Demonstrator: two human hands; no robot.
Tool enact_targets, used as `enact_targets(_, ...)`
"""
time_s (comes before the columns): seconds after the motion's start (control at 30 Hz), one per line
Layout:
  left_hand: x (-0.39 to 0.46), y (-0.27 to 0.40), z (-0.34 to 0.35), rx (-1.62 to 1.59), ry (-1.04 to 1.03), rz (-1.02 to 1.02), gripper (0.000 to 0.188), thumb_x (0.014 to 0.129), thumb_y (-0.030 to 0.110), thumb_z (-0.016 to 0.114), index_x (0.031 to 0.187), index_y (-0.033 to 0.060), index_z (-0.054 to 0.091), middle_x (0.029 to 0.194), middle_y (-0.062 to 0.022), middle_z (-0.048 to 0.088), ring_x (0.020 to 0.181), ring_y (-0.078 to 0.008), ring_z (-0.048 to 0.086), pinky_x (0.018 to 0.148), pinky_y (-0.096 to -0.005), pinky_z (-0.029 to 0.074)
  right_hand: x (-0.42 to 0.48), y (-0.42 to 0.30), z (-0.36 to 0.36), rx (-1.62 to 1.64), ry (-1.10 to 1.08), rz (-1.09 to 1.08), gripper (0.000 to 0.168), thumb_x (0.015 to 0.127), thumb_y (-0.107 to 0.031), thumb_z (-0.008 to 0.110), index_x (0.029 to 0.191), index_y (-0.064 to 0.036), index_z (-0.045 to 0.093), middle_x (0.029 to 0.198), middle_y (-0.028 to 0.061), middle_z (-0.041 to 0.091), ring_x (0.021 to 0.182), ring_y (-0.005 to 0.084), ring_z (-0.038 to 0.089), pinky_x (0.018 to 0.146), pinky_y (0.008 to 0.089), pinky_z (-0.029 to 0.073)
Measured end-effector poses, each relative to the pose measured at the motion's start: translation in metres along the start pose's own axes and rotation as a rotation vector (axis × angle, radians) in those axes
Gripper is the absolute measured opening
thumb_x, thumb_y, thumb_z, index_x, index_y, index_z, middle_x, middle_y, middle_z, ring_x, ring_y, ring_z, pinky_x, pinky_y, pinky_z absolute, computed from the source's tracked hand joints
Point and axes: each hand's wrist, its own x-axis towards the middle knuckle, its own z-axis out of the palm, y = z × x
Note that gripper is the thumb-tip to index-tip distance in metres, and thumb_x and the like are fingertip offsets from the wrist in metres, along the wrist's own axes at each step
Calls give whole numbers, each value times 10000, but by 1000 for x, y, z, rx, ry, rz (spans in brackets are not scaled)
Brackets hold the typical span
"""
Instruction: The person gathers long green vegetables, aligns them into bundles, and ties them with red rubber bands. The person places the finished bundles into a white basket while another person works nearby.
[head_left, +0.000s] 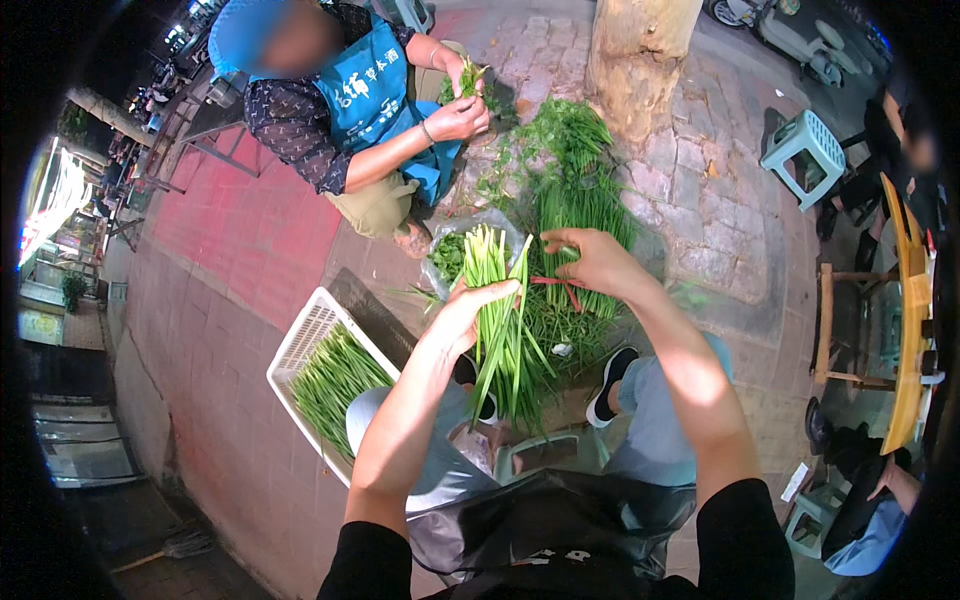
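Note:
A loose bunch of green chives (504, 330) is gripped in my left hand (466, 309), its pale cut ends pointing away from me and the leaves hanging down between my knees. To its right my right hand (604, 262) hovers above a chive heap (581, 202) on the ground. Its fingers are curled but apart, with green showing between them. A red tie (559, 282) crosses the near part of that heap. Left of my legs stands a white plastic basket (283, 358) with chives (337, 386) laid inside. Partly behind the held bunch, a clear plastic bag (491, 219) contains leafy greens (448, 259).
Across from me a person in a blue apron (367, 82) handles leafy greens (469, 79). A tree trunk (641, 67) rises behind the heap. At right are a plastic stool (806, 157), a wooden table (904, 315) and seated people. A broom (184, 544) lies lower left.

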Motion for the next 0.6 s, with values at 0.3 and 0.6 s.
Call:
enact_targets(0.3,-3,4,11,-61,4,-36,338,790,69,698,1094,67,550,853,-28,611,761,-153,612,657,-295,526,1,-37,11,594,-122,262,323,868,-358,626,868,-36,649,648,-46,512,551,37,430,519,221,364)
enact_targets(0.6,5,-1,2,10,-116,-25,341,845,81,637,1167,43,532,1100,-108,634,893,-157,614,726,-292,539,8,-29,9,794,-102,238,212,915,-260,561,929,-49,551,666,-18,530,544,52,503,474,200,378)
